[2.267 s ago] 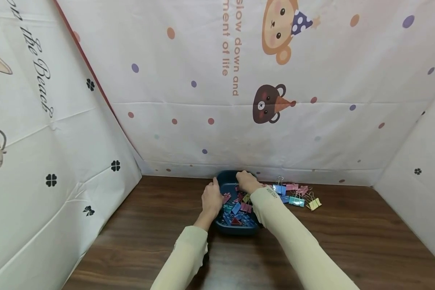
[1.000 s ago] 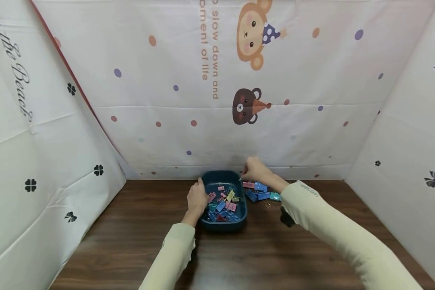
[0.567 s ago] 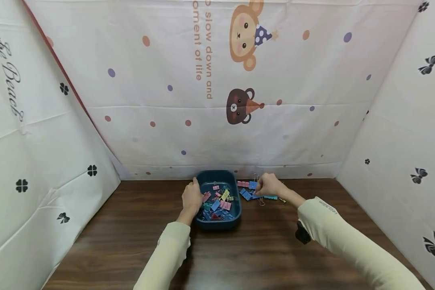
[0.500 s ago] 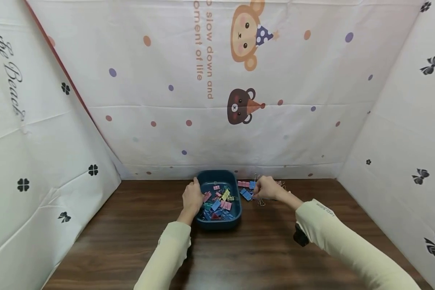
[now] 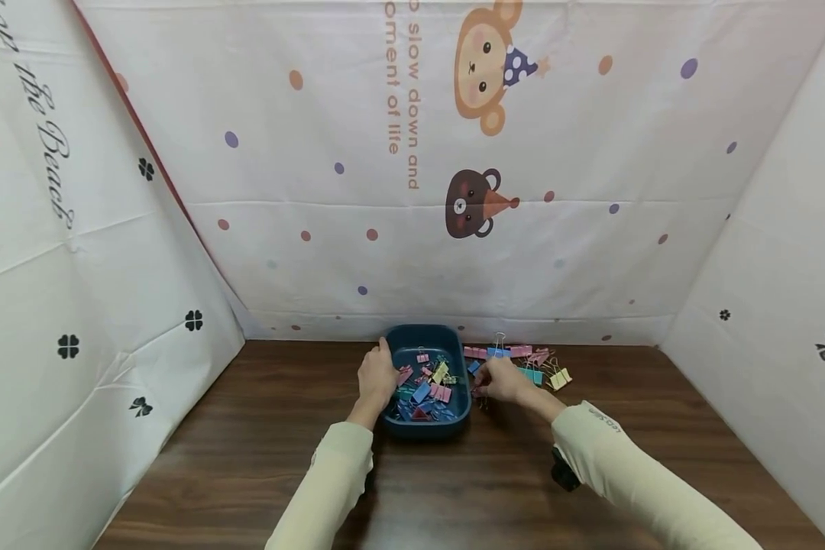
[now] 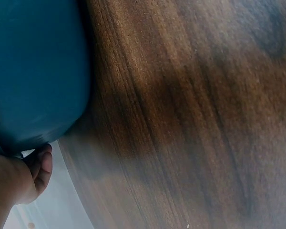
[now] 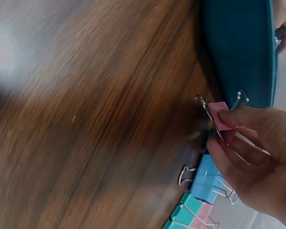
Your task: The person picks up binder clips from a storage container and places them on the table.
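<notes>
A dark blue plastic bin holds several binder clips in pink, blue, yellow and green. My left hand grips the bin's left rim; its curled fingers show against the bin wall in the left wrist view. Just outside the bin's right side, my right hand pinches a pink binder clip between thumb and fingers, wire handles sticking out. Below that hand in the right wrist view lie a blue binder clip and a green one. The head view mostly hides the pinched clip.
Right of the bin, loose clips lie along the back of the wooden table, among them a teal clip and a yellow clip. A printed white cloth rises behind the table, with more cloth at both sides.
My right hand has moved from over the bin out to the loose clips, then slightly back toward the bin, now pinching a pink binder clip. My left hand stays on the rim; the view has shifted.
</notes>
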Available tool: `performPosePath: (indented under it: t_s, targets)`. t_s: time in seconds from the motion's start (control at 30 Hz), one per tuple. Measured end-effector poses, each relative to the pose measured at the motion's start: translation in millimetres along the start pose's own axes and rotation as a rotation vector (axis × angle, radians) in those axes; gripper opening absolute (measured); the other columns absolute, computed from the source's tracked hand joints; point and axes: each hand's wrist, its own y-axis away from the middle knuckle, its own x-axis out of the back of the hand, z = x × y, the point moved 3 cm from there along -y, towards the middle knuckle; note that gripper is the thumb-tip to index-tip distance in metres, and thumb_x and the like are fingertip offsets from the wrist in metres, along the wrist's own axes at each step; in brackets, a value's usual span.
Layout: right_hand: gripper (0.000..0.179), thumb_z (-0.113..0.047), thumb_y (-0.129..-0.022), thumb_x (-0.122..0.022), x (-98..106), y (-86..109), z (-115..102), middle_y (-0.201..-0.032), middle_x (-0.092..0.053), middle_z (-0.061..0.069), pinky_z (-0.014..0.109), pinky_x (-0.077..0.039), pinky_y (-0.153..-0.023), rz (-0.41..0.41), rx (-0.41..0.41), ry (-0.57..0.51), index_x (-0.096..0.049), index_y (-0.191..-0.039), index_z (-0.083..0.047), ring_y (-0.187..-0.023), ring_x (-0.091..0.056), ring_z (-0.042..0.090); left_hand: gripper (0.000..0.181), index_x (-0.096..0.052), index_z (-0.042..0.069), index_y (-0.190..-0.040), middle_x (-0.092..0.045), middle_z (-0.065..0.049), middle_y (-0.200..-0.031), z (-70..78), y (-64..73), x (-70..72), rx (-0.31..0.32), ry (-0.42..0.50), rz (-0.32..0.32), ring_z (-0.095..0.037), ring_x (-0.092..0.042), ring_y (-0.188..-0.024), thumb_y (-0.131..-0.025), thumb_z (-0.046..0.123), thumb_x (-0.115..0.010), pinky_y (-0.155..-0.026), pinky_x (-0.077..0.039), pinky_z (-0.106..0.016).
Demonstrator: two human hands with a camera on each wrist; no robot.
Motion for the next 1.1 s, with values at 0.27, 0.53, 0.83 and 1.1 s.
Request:
performPosePath:
  t_s: [0.27, 0.53, 0.83, 1.1]
  targets:
    - [0.01, -0.003, -0.085, -0.079, -0.6, 2.6, 10.1, -0.071, -0.071, 0.002, 0.029, -0.052, -0.056, 0.029, 0.007, 0.199, -0.075, -0.077, -0.006, -0.062, -0.058, 0.009, 0.07, -0.045, -0.006, -0.149, -0.066, -0.026, -0.129, -0.3, -1.5, 0.3, 0.009, 0.001, -0.003, -0.036, -0.068, -0.113, -0.088, 0.007, -0.078, -0.094, -0.058, -0.047]
    - [0.013, -0.005, -0.086, -0.079, 8.1, -1.9, 3.3, -0.068, -0.066, 0.0, 0.026, -0.043, -0.053, -0.053, -0.001, 0.274, -0.072, -0.074, -0.008, -0.06, -0.052, 0.01, 0.07, -0.045, -0.006, -0.149, -0.065, -0.026, -0.13, -1.9, -2.2, -2.4, 0.006, 0.015, -0.007, -0.036, -0.068, -0.115, -0.089, 0.006, -0.078, -0.096, -0.058, -0.047]
    - [0.022, -0.015, -0.089, -0.079, 55.3, -39.7, -44.6, -0.109, -0.074, 0.013, 0.042, -0.06, -0.075, -0.161, -0.024, 0.366, -0.076, -0.108, -0.005, -0.09, -0.071, 0.026, 0.068, -0.046, -0.006, -0.148, -0.066, -0.025, -0.128, -2.9, -3.1, 1.0, 0.001, -0.006, 0.017, -0.035, -0.069, -0.113, -0.09, 0.007, -0.077, -0.094, -0.059, -0.045]
    - [0.059, -0.033, -0.092, -0.077, 32.0, -75.0, -66.0, -0.145, -0.043, 0.024, 0.057, -0.044, -0.108, -0.183, -0.028, 0.241, -0.054, -0.139, -0.007, -0.137, -0.042, 0.043, 0.067, -0.046, -0.006, -0.148, -0.066, -0.025, -0.128, -0.2, -1.4, 0.9, 0.014, 0.005, 0.0, -0.035, -0.068, -0.111, -0.09, 0.006, -0.076, -0.095, -0.058, -0.046]
